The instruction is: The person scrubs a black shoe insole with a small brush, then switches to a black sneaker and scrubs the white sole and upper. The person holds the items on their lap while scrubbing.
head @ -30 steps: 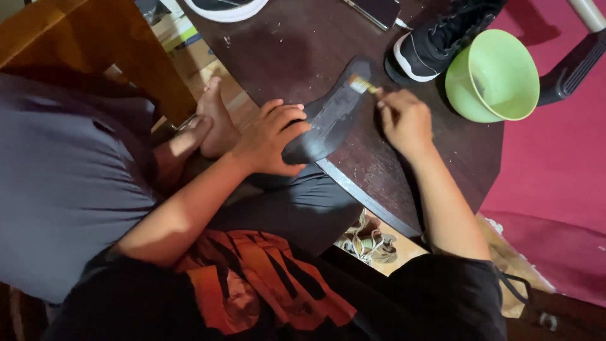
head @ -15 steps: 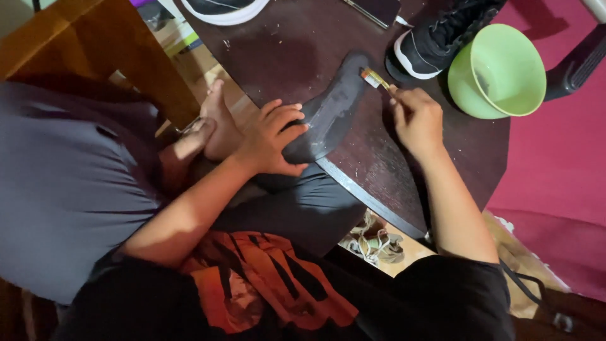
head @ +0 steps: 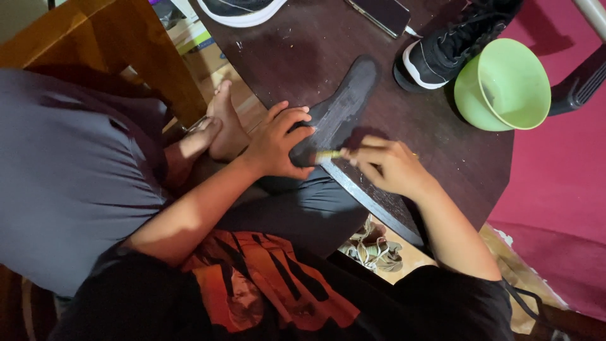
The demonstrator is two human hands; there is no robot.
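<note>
At the far left a wide stretch of grey cloth [head: 63, 183] fills the view, with the corner of a brown wooden chair [head: 107, 44] above it. Just right of that, my bare foot [head: 221, 129] rests below the rim of the dark round wooden tabletop [head: 303, 44].

My left hand [head: 274, 144] lies next, fingers spread and pressed flat on the near end of a flat black shoe insole [head: 344, 104], pinning it to the tabletop close to the rim; its grip is open, pushing down and not closed around anything. The insole runs slantwise away from me, its rounded far end pointing toward the shoes.

Below my arms, orange-and-black patterned cloth [head: 265, 278] covers my lap, and a tangle of pale laces [head: 372, 249] lies on the floor under the rim.

Just right of the left hand, my right hand [head: 391, 167] has its grip pressed together, pinching a small pale-handled brush [head: 328, 153]. The brush tip touches the insole's near end, just beside my left fingertips.

Farther back, a white-soled shoe [head: 243, 9] pokes in at the top, then a dark flat phone [head: 382, 12]. Right of the insole's far end stands a black sneaker with white sole trim [head: 448, 50], touching a light green plastic bowl [head: 505, 88], which sits upright near the right rim. Beyond is a magenta surface [head: 562, 183].
</note>
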